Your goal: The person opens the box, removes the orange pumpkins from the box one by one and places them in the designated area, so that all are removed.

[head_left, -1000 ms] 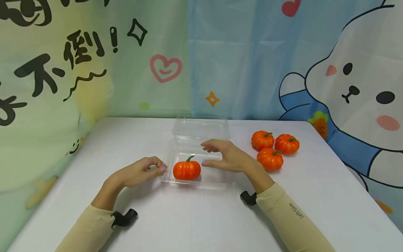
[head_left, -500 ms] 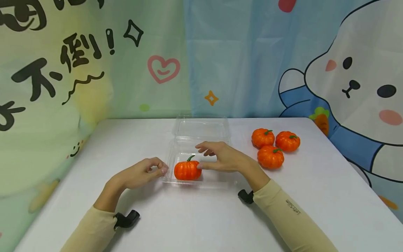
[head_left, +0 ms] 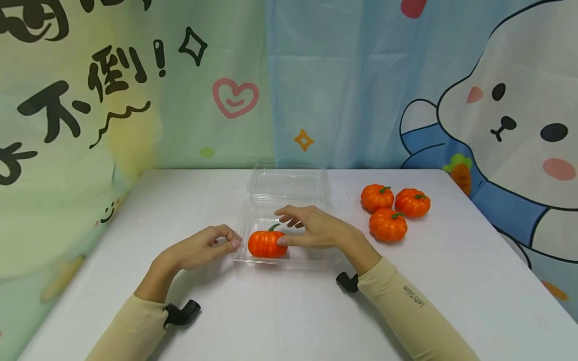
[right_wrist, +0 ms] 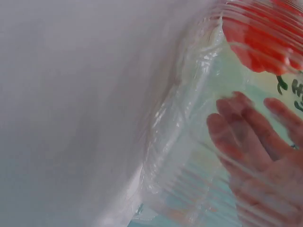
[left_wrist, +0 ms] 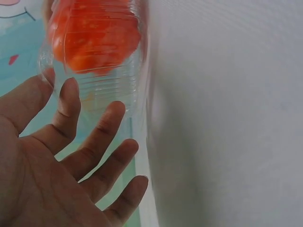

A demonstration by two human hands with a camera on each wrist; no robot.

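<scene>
Clear plastic clamshell box (head_left: 311,258) sits open mid-worktop (head_left: 253,321), lid (head_left: 289,181) folded back flat toward the backdrop (head_left: 135,100). One small orange pumpkin (head_left: 264,244) sits in the left part of the box base, green stem up

Right hand (head_left: 316,229) is over the box base, thumb tip touching the pumpkin's right side, other fingers (head_left: 284,213) loosely spread and arched above it, not closed round it. Right wrist view shows the fingers (right_wrist: 251,137) blurred through the ribbed clear wall, pumpkin (right_wrist: 265,42) beyond them

Left hand (head_left: 203,245) rests just outside the box's left edge, fingers (head_left: 228,239) lightly curled with tips at the rim; can't tell if they actually pinch it. Left wrist view shows that palm (left_wrist: 52,165) facing up, fingers relaxed, pumpkin (left_wrist: 94,33) behind the clear wall, nothing held

Three more orange pumpkins (head_left: 394,210) cluster on the worktop right of the box, well apart from both hands

Both forearms in beige sleeves (head_left: 406,311), black clip at each wrist
</scene>
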